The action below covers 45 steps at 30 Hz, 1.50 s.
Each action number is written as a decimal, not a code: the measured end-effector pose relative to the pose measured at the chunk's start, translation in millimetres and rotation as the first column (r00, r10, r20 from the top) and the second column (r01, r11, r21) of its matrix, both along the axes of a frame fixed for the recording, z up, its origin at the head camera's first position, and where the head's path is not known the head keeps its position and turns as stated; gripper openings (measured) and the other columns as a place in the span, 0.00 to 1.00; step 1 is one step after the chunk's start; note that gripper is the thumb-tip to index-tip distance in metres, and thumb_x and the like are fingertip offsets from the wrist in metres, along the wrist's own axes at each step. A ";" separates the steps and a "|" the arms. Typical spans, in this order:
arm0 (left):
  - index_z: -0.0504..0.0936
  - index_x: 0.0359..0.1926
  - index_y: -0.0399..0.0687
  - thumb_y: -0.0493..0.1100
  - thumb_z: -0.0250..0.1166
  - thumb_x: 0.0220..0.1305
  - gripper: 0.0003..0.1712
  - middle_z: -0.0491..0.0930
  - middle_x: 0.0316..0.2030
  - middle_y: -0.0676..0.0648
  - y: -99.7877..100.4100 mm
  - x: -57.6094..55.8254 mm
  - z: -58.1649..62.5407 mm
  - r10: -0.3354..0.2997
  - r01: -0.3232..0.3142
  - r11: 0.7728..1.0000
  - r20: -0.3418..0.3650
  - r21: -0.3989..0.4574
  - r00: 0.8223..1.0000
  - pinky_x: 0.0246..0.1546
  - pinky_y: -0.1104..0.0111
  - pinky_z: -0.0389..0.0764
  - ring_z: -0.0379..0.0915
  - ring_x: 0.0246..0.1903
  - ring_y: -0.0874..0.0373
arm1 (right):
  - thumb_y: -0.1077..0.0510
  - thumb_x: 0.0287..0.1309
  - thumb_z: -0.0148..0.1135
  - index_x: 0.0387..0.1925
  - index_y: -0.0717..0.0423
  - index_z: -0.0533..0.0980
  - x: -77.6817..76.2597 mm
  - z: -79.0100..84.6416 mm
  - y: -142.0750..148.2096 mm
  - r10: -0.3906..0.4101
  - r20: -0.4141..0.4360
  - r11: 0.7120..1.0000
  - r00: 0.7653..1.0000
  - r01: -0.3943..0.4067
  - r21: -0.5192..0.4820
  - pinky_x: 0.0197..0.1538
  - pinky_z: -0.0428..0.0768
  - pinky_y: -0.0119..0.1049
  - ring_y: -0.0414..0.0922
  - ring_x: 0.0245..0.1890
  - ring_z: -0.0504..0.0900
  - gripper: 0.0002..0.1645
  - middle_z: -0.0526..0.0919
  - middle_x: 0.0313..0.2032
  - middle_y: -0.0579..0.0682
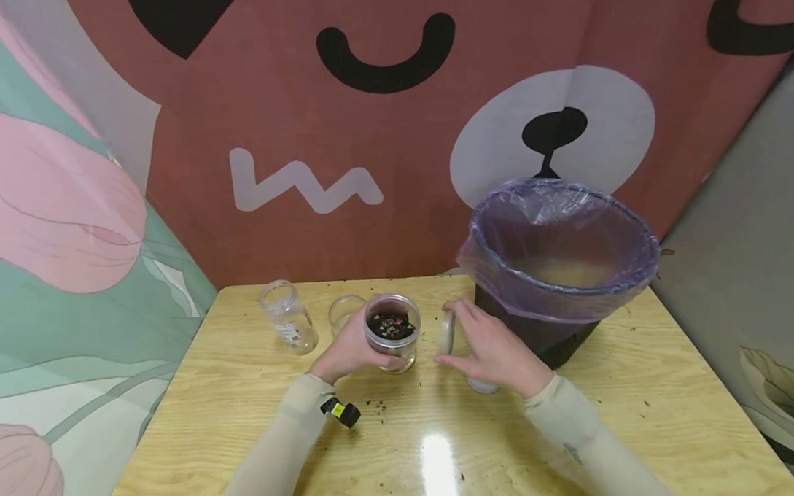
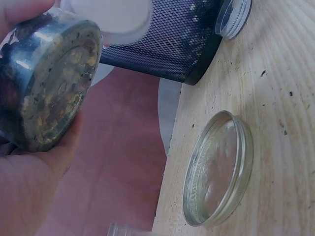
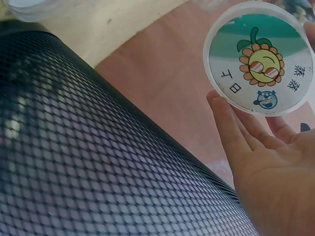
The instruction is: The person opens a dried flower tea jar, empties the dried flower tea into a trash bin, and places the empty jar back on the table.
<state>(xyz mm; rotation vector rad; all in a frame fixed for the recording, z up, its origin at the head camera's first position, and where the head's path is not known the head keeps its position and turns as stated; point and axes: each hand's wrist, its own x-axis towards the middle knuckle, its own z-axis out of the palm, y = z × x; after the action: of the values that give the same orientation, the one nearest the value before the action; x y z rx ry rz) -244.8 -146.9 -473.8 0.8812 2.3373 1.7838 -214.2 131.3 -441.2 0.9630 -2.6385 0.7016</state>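
My left hand [image 1: 350, 351] grips a clear jar [image 1: 393, 344] around its side, above the table. Dark dried bits with some red and pale pieces, like a flower tea, lie inside it, and its mouth is uncovered. In the left wrist view the jar's base faces the camera, tilted. To the right of the jar, my right hand [image 1: 498, 350] holds a round lid [image 1: 447, 332] on edge between thumb and fingers. The right wrist view shows a sunflower sticker [image 3: 262, 64] on that lid's face. A gap separates lid and jar.
A black mesh bin [image 2: 162, 39] with a purple bag [image 1: 559, 301] stands behind my right hand. Farther left are a tall clear jar [image 1: 292, 328] and a clear ringed lid [image 2: 241, 167]. A clear container [image 1: 482, 386] sits partly under my right hand. Dark crumbs [image 1: 380, 406] dot the table.
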 end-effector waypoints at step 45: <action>0.73 0.67 0.55 0.27 0.85 0.35 0.55 0.80 0.61 0.50 -1.6 2.2 1.4 0.001 -0.001 1.000 0.000 -0.011 1.000 0.72 0.59 0.69 0.74 0.64 0.54 | 0.44 0.48 0.83 0.59 0.62 0.69 -20.5 -58.1 0.7 -0.023 0.268 1.000 0.963 0.020 0.013 0.54 0.84 0.49 0.53 0.50 0.85 0.46 0.82 0.55 0.58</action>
<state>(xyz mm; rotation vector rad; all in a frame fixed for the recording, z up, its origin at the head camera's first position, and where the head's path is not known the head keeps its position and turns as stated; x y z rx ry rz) -242.7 -148.5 -472.4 0.8780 2.3458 1.7695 -234.7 132.0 -499.3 0.8961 -2.8817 0.8708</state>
